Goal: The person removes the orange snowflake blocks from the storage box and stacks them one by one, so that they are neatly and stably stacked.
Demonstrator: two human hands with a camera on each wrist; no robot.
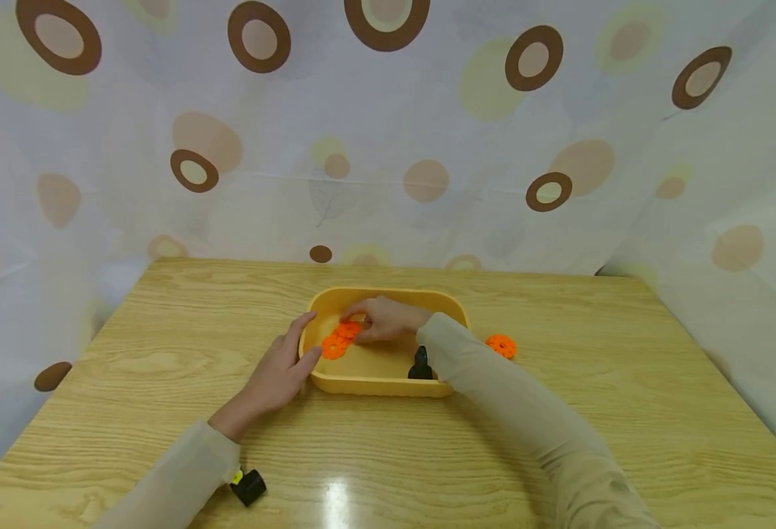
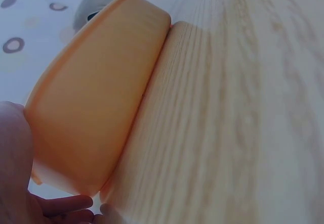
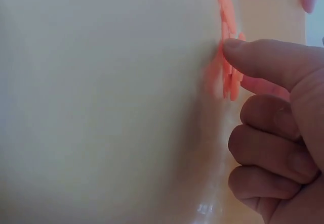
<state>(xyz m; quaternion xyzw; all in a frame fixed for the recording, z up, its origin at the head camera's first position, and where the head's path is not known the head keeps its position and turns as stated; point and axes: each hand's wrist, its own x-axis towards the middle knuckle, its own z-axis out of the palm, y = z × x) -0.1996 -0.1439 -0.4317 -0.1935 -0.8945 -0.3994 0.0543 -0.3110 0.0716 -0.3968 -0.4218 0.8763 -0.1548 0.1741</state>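
Observation:
A shallow yellow plastic basin (image 1: 381,386) stands on the wooden table. My left hand (image 1: 281,372) grips its left end, with the thumb at the near rim and the fingers round the outside wall. Inside the basin, at the left, lie overlapping orange flower-shaped discs (image 1: 333,347) with notched edges. My right hand (image 1: 388,319) reaches into the basin and pinches orange discs (image 3: 230,77) between thumb and index finger, the other fingers curled under in the right wrist view. The basin's outer wall (image 2: 96,92) fills much of the left wrist view.
One more orange disc (image 1: 501,346) lies on the table (image 1: 626,382) just right of the basin. A small black device (image 1: 248,486) shows at the left cuff, and a black piece (image 1: 420,365) beside the right cuff. A patterned curtain (image 1: 388,132) hangs behind the table.

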